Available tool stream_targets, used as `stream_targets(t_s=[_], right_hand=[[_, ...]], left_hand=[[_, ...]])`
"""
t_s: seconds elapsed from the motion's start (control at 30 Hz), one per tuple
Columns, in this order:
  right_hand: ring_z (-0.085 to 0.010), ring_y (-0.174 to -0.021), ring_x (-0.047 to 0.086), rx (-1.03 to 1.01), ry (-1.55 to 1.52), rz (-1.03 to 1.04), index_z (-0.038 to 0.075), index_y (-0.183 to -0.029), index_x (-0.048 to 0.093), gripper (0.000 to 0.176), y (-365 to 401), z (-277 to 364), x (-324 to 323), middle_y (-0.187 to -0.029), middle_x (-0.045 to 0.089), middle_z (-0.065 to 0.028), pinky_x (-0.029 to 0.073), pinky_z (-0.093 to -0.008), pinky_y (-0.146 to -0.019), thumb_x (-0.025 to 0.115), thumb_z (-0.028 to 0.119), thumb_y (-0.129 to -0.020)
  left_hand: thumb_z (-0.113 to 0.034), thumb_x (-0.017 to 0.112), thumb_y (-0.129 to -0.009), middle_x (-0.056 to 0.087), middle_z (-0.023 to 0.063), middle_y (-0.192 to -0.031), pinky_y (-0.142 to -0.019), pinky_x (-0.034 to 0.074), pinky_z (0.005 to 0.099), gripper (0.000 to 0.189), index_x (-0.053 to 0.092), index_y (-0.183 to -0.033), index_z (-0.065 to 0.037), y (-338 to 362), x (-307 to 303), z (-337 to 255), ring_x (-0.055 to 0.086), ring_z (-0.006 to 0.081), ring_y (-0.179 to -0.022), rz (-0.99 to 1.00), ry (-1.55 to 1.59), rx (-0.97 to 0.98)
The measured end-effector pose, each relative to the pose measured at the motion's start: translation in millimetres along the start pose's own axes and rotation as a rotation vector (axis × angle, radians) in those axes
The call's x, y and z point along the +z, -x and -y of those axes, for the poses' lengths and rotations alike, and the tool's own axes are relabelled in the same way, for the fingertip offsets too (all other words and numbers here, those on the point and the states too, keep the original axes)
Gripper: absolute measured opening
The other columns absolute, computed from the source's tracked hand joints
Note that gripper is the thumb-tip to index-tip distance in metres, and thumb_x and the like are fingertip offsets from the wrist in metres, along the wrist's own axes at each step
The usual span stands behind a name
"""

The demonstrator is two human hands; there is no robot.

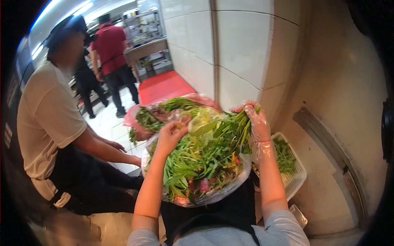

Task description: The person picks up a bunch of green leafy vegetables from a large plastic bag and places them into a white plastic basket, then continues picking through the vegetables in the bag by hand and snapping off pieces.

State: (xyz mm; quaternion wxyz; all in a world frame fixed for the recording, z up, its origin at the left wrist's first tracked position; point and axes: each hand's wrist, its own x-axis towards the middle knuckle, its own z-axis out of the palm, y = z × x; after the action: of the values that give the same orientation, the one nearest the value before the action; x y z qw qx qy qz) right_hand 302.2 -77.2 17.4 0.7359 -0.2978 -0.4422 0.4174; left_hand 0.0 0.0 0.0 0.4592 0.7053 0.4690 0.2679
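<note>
My right hand (255, 121), in a clear plastic glove, grips a bunch of leafy greens (234, 129) by the stems, its leaves pointing left. Bare and curled, my left hand (170, 137) is to the left of the bunch with thumb and fingertips together. A speck of green shows at those fingertips, but what they pinch is too small to name. Under both hands a large plastic-lined container (242, 178) is heaped with loose leaves and stems (184, 170). Red and purple bits show near its front edge.
Behind the container lies a pink plastic bag (133, 119) with more greens. A white basket (301, 180) holding cut greens stands at right, by the wall. A co-worker (53, 106) sits close at left. Farther back are other people (111, 49) and a red surface (166, 87).
</note>
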Motion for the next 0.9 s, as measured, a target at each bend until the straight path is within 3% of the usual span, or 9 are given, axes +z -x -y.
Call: stream_targets(t_s=[0.1, 0.4, 0.6, 0.67, 0.73, 0.77, 0.8, 0.83, 0.9], right_hand=[[-0.0123, -0.075, 0.057, -0.029, 0.163, -0.041, 0.001, -0.106, 0.056, 0.024, 9.2, 13.2, -22.6, -0.079, 0.058, -0.0037, 0.048, -0.0279, -0.073, 0.058, 0.022, -0.094], [-0.0127, -0.067, 0.058, -0.066, 0.999, -0.184, 0.003, -0.087, 0.065, 0.031, 30.7, 100.0, -174.7, -0.080, 0.064, -0.0030, 0.048, -0.0299, -0.065, 0.063, 0.034, -0.090], [-0.0223, -0.067, 0.052, -0.425, 1.994, 0.341, 0.018, -0.063, 0.057, 0.038, 62.4, 38.5, -256.4, -0.064, 0.052, -0.0039, 0.044, -0.0383, -0.075, 0.056, 0.046, -0.088], [-0.0191, -0.061, 0.046, -0.487, 1.820, 0.485, 0.017, -0.058, 0.046, 0.043, 77.1, -37.5, -312.6, -0.059, 0.042, -0.0009, 0.042, -0.0350, -0.070, 0.053, 0.044, -0.091], [-0.0202, -0.059, 0.044, -0.161, 1.144, 0.511, 0.017, -0.061, 0.044, 0.045, 89.4, -124.0, -375.4, -0.060, 0.041, -0.0012, 0.042, -0.0378, -0.077, 0.037, 0.043, -0.097], [-0.0205, -0.066, 0.047, -0.145, 1.307, 0.588, 0.016, -0.066, 0.047, 0.040, 98.3, -140.3, -379.3, -0.066, 0.045, -0.0014, 0.042, -0.0390, -0.082, 0.038, 0.041, -0.096], [-0.0207, -0.073, 0.049, -0.139, 1.465, 0.674, 0.016, -0.071, 0.050, 0.035, 106.8, -155.8, -382.4, -0.072, 0.049, -0.0016, 0.042, -0.0403, -0.087, 0.040, 0.039, -0.094], [-0.0208, -0.088, 0.055, -0.256, 2.137, 0.806, 0.015, -0.078, 0.057, 0.024, 117.7, -161.3, -370.9, -0.084, 0.057, -0.0019, 0.040, -0.0414, -0.094, 0.051, 0.035, -0.089], [-0.0228, -0.111, 0.052, 0.079, 1.955, 0.885, 0.017, -0.098, 0.065, 0.027, 121.6, -162.9, -346.1, -0.111, 0.059, -0.0030, 0.036, -0.0415, -0.102, 0.062, 0.035, -0.078]], left_hand=[[-0.029, 0.078, -0.076, 0.044, 0.0262, -0.137, -0.103, 0.038, 0.0427, 0.083, 0.035, -0.140, 0.003, 16.1, 13.8, 27.6, 0.047, 0.0338, -0.124, -0.024, -0.526, 0.148], [-0.011, 0.071, -0.082, 0.058, 0.0124, -0.119, -0.091, 0.046, 0.0335, 0.049, 0.053, -0.127, -0.002, 60.0, 49.7, 58.0, 0.057, 0.0233, -0.110, 0.088, -0.187, 0.105], [-0.002, 0.064, -0.087, 0.062, 0.0091, -0.111, -0.084, 0.047, 0.0266, 0.035, 0.054, -0.121, 0.003, 126.5, 44.0, 96.1, 0.061, 0.0150, -0.095, 0.017, 0.088, -0.062], [-0.001, 0.063, -0.085, 0.063, 0.0103, -0.108, -0.082, 0.048, 0.0276, 0.033, 0.056, -0.117, 0.002, 143.1, 47.1, 97.9, 0.062, 0.0164, -0.093, -0.048, 0.114, -0.137], [0.000, 0.062, -0.085, 0.064, 0.0104, -0.104, -0.081, 0.048, 0.0289, 0.026, 0.059, -0.111, 0.001, 157.6, 54.8, 112.4, 0.062, 0.0181, -0.091, -0.109, 0.131, -0.190], [-0.001, 0.061, -0.087, 0.063, 0.0098, -0.103, -0.080, 0.047, 0.0286, 0.021, 0.059, -0.108, 0.001, 159.8, 56.1, 118.9, 0.061, 0.0176, -0.091, -0.125, 0.137, -0.190], [-0.014, 0.062, -0.093, 0.064, 0.0040, -0.097, -0.069, 0.044, 0.0211, 0.034, 0.058, -0.125, -0.004, 163.0, 50.6, 109.0, 0.056, 0.0079, -0.081, 0.018, -0.118, -0.150], [-0.012, 0.062, -0.092, 0.064, 0.0040, -0.100, -0.072, 0.046, 0.0246, 0.032, 0.058, -0.123, -0.002, 165.9, 56.7, 112.2, 0.058, 0.0104, -0.084, -0.012, -0.096, -0.092], [-0.011, 0.062, -0.092, 0.064, 0.0049, -0.100, -0.073, 0.047, 0.0255, 0.028, 0.060, -0.118, -0.001, 160.9, 58.9, 87.8, 0.059, 0.0118, -0.084, -0.024, -0.160, -0.063]])
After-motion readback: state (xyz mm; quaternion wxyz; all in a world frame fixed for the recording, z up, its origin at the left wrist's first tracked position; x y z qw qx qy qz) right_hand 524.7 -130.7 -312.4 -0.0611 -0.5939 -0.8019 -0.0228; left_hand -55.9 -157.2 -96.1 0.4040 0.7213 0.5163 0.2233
